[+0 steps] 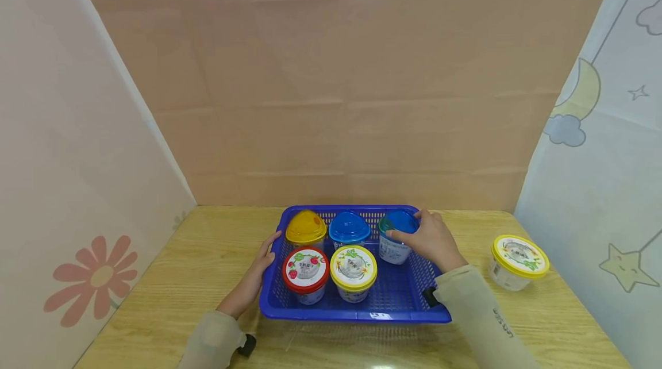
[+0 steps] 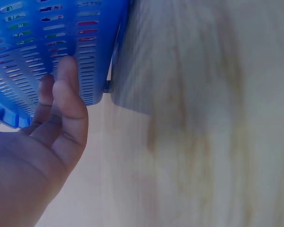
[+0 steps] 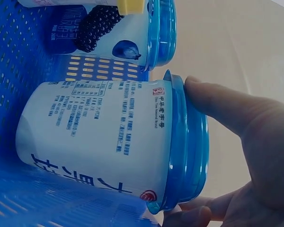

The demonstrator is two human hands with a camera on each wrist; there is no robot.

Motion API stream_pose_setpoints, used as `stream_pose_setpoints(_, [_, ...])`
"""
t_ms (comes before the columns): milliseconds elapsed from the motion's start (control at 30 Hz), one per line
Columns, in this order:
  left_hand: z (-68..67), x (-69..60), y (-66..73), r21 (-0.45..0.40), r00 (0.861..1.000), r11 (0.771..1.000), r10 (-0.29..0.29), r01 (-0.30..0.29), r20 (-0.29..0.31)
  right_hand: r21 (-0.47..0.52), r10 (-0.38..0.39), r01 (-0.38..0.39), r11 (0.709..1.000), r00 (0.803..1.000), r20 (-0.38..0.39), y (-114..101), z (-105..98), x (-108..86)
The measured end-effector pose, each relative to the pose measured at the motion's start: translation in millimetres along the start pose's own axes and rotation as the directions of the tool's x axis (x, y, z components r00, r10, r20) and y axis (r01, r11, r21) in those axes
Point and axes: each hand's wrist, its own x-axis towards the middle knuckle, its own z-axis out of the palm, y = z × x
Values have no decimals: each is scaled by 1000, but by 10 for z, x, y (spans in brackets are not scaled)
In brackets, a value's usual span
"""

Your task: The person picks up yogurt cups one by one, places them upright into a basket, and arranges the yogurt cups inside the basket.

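Observation:
A blue plastic basket (image 1: pixel 357 316) with slotted walls stands on the table and holds several lidded tubs. My right hand (image 1: pixel 431 239) pinches the blue lid of a white tub (image 3: pixel 97 137) at the basket's back right, thumb on one side of the lid and fingers on the other. At the basket's left side, my left hand (image 1: pixel 257 271) holds the rim, its bent fingers (image 2: pixel 71 106) against the outside of the slotted wall. Beside the gripped tub stands another blue-lidded tub (image 1: pixel 349 227), with dark berries printed on its side in the right wrist view.
Also in the basket are a tub with an orange-yellow lid (image 1: pixel 306 226), a red-lidded tub (image 1: pixel 306 269) and a yellow-rimmed tub (image 1: pixel 354 268). Another yellow-rimmed tub (image 1: pixel 519 262) stands on the wooden table (image 1: pixel 227 231) to the right. Covered walls enclose the table's back and sides.

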Motion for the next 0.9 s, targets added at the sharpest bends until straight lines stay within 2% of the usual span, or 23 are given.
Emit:
stream_pose_setpoints(400, [2,-11,-11,18,999,999,-33,33,-18,-43,-8,8,999,1000,3,2,16,6])
stream_pose_setpoints(633, [8,-15,8,5,1000,1000,-7,7,-5,-71,-15,16,997,1000,13,-12,18,2])
stream_pose_setpoints(900, [12,-35,38,15,1000,1000,-12,12,2,-97,-28,29,995,999,20,-48,-1,2])
